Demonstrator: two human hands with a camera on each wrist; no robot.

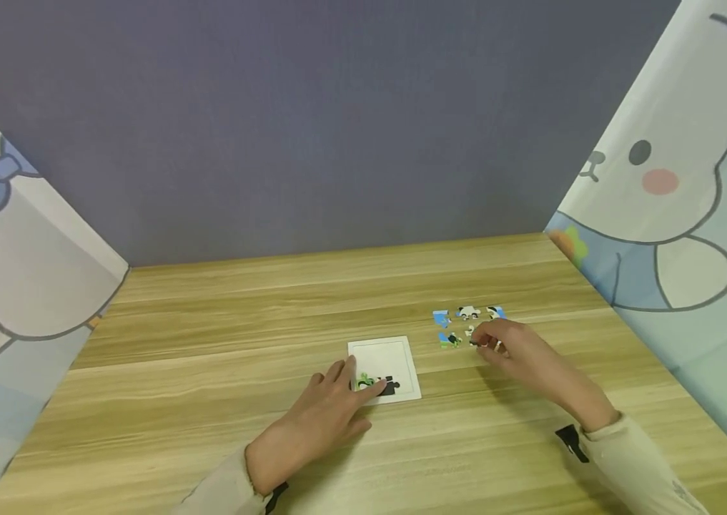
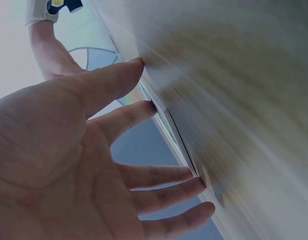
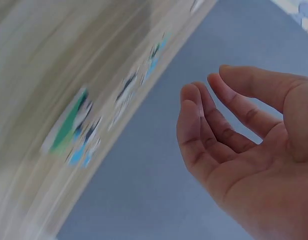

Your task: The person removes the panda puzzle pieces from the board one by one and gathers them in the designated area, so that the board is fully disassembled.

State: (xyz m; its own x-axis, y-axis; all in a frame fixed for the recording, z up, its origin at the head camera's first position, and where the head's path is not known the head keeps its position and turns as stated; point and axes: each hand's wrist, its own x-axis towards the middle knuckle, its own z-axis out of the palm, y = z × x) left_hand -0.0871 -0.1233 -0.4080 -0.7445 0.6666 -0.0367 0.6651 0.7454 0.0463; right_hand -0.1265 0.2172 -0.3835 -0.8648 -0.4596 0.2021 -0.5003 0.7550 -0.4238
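Left hand (image 1: 321,422) lies flat, fingers straight, pressing the tray (image 1: 395,354); right hand (image 1: 517,350) hovers nearer the loose pieces (image 1: 466,325). They lie at its eleven o'clock; its fingers are loosely curled, holding nothing.

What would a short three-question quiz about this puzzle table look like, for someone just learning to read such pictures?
1. True or false: the left hand rests its fingertips on the white puzzle tray.
2. Where do the loose puzzle pieces lie?
A. To the right of the tray, by the right hand
B. Stacked on the tray
C. At the table's left edge
3. Fill in: the pieces already set in the tray sit along its ____ edge, nearest the person.

Key
1. True; the left wrist view also shows straight fingers touching the tray's edge.
2. A; they lie scattered flat on the wooden table.
3. Lower (near) edge.
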